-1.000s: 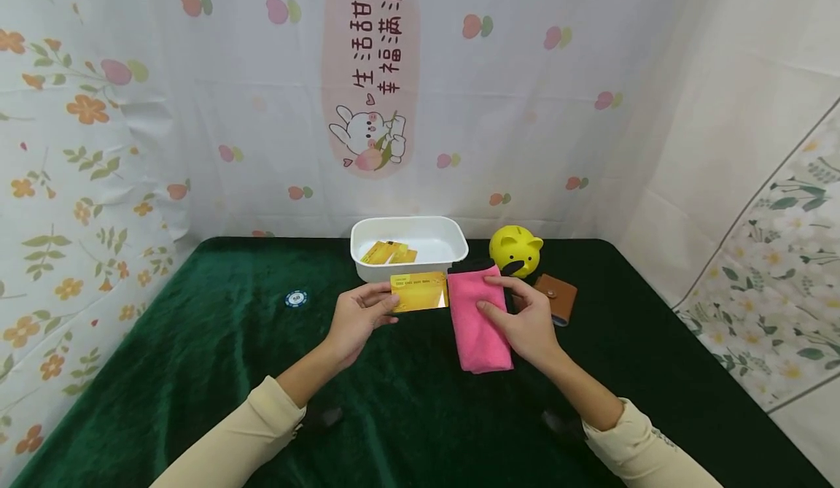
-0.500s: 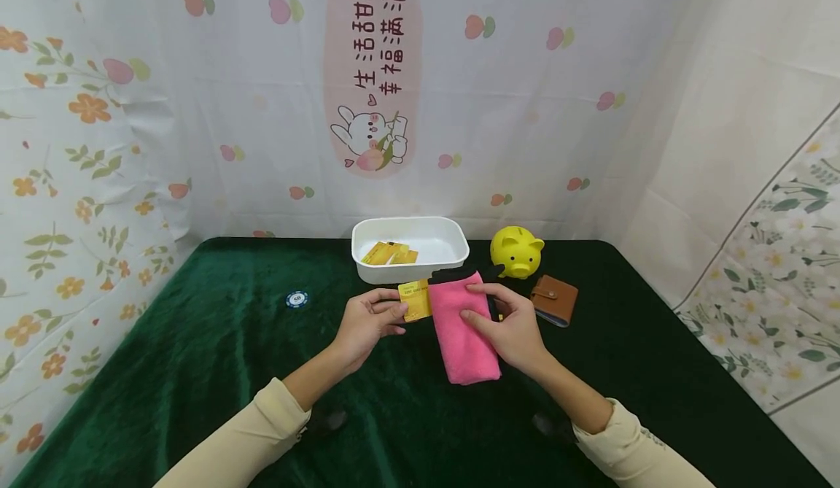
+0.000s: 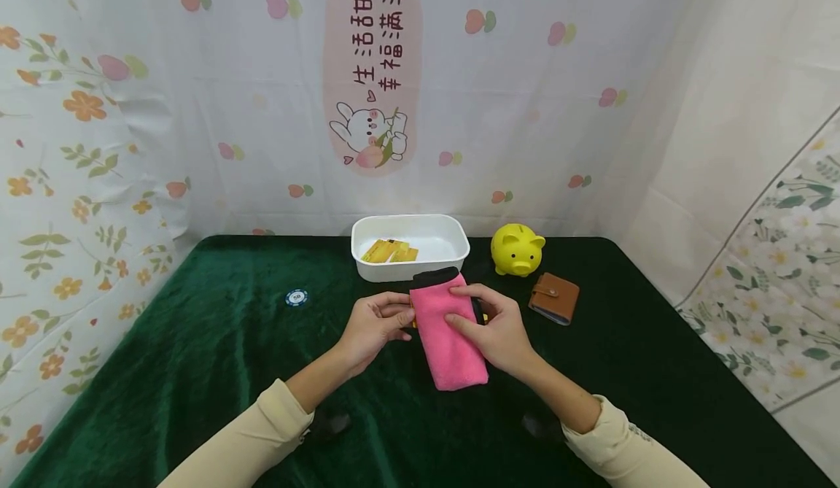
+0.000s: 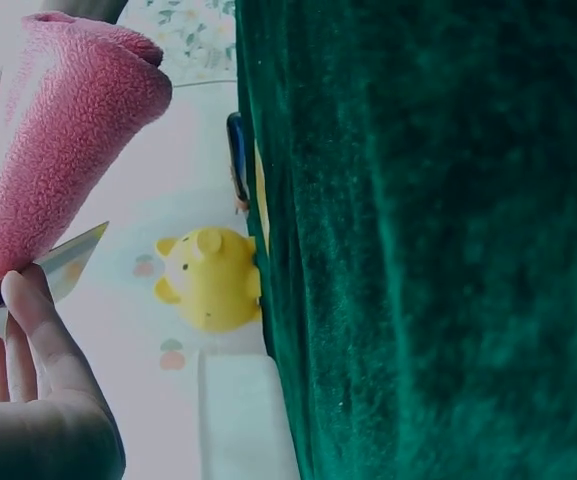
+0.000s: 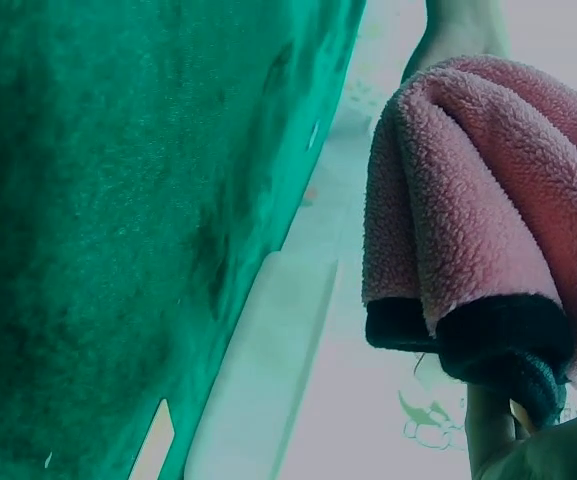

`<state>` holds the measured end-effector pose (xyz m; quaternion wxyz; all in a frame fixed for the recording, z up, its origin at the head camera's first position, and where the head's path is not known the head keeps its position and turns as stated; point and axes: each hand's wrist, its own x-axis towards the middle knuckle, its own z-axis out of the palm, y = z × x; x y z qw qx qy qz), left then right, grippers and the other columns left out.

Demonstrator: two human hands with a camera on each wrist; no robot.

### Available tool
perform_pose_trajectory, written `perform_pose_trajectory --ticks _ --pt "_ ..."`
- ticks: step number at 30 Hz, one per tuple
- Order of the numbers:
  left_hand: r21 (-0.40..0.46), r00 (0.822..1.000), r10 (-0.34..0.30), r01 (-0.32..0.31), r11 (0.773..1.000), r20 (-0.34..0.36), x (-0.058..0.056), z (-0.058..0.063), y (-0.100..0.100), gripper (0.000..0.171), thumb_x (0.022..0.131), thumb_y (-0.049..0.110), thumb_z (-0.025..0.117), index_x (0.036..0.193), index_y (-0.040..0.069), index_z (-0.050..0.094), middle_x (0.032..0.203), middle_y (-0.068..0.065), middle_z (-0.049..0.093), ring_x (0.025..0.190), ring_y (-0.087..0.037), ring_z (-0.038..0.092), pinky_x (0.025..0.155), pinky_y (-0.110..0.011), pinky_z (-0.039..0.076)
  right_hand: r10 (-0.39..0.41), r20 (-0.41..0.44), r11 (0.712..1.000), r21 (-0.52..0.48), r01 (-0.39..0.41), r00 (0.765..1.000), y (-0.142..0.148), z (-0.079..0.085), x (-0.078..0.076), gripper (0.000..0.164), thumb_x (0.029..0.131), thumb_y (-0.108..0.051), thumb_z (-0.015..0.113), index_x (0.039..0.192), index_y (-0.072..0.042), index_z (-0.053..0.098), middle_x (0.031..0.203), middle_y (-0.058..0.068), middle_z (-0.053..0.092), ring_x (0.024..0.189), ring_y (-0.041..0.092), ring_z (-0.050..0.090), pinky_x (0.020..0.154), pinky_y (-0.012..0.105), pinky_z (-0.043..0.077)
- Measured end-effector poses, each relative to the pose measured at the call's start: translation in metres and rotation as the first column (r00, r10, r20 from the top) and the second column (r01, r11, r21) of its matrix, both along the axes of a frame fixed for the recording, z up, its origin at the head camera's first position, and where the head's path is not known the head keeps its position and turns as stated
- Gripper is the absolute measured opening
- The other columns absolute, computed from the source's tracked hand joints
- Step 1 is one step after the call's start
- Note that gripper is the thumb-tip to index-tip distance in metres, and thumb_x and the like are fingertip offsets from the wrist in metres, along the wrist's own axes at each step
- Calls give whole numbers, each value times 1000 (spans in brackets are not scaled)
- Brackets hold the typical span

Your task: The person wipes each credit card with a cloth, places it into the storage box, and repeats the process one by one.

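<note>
Between my two hands is a folded pink cloth (image 3: 449, 335) with a black edge at its top. My right hand (image 3: 502, 331) grips it from the right side, thumb in front. My left hand (image 3: 370, 327) pinches the left end of a yellow card, which lies mostly hidden behind the cloth. In the left wrist view, part of the card (image 4: 76, 262) shows beyond my fingertips, beside the cloth. A bit of yellow also peeks out at the cloth's right side, near my right fingers. In the right wrist view, the cloth hangs in soft folds.
A white tray (image 3: 453, 262) with several yellow cards (image 3: 387, 251) stands at the back of the green-covered table (image 3: 216, 371). Right of it are a yellow piggy bank (image 3: 517, 251) and a brown wallet (image 3: 554, 298). A blue poker chip (image 3: 297, 297) lies on the left.
My right hand has carried the cloth left and slightly down, over the yellow card, now nearly covered. My left hand has shifted a little right with the card. The piggy bank shows fully.
</note>
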<state>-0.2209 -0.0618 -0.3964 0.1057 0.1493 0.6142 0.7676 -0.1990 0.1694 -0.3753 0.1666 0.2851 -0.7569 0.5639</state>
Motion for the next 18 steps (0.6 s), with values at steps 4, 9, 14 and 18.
perform_pose_trajectory --ticks 4,9,14,18 --pt "-5 1000 16 -16 1000 -9 0 0 1 31 94 6 68 120 -10 61 104 -10 74 86 -17 69 72 -31 59 -28 -5 1000 12 28 1000 0 0 -1 38 84 9 72 119 -1 66 110 17 68 83 19 61 65 29 56" --pt "-21 999 42 -43 999 -27 -1 2 2 30 93 6 68 118 -8 62 106 -13 74 86 -17 70 73 -32 59 -79 8 997 27 79 997 4 -3 -5 36 85 3 74 119 -4 67 113 14 68 86 21 61 66 29 56" --pt "-24 997 66 -67 997 -43 -1 1 1 29 93 3 68 118 -9 61 108 -17 72 86 -18 69 74 -31 59 -127 37 991 40 125 991 10 -6 -9 35 85 -1 75 119 -5 68 115 14 67 88 25 61 68 29 56" --pt "-19 996 82 -83 996 -39 -2 2 0 29 93 2 67 119 -8 59 110 -18 72 86 -18 69 75 -31 59 -153 59 988 38 150 987 16 -6 -12 34 86 -2 75 119 -6 68 117 14 67 89 23 61 70 29 56"
